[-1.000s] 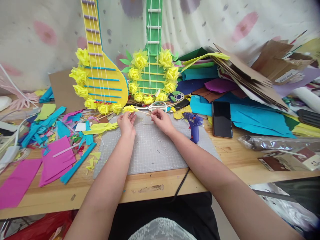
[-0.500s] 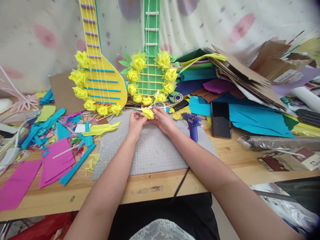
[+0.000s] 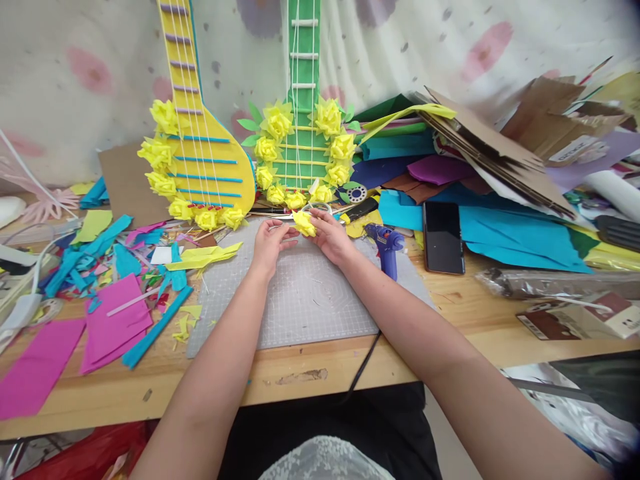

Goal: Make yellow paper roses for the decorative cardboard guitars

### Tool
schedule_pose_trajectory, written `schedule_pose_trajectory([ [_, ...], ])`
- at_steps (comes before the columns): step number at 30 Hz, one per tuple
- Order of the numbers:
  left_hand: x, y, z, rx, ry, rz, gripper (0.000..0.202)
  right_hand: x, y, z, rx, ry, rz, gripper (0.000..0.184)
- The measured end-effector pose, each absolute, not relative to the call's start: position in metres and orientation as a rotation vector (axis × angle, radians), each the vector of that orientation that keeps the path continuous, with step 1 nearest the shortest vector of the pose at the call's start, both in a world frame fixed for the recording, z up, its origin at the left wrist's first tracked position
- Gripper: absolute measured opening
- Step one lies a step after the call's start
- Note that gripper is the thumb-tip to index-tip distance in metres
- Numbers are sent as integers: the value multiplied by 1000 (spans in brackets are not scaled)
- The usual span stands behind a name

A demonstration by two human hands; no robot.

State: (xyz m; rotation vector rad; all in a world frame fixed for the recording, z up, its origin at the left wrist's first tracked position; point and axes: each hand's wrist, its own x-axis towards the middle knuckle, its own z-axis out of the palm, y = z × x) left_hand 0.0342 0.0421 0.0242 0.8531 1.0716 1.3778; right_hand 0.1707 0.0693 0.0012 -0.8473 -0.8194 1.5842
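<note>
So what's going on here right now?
A person's right hand holds a yellow flower near the far edge of the gray mat; the left hand is close by, contact unclear. A blue glue gun sits to the right. Behind stand a yellow guitar shape and a green guitar shape, both trimmed with flowers.

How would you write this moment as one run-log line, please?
right hand: holding yellow flower | left hand: beside flower, contact unclear | cutting mat: beneath both hands | glue gun: at mat's right side

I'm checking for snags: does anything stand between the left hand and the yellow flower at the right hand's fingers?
Nothing visible stands between the left hand and the flower; the scissors lie beyond, off that path.
</note>
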Motion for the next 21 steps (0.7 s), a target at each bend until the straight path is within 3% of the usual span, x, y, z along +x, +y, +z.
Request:
schedule_pose_trajectory([
  [21, 38, 42, 20, 937, 1140, 1440, 29, 169, 69, 1, -870, -837, 1549, 36],
])
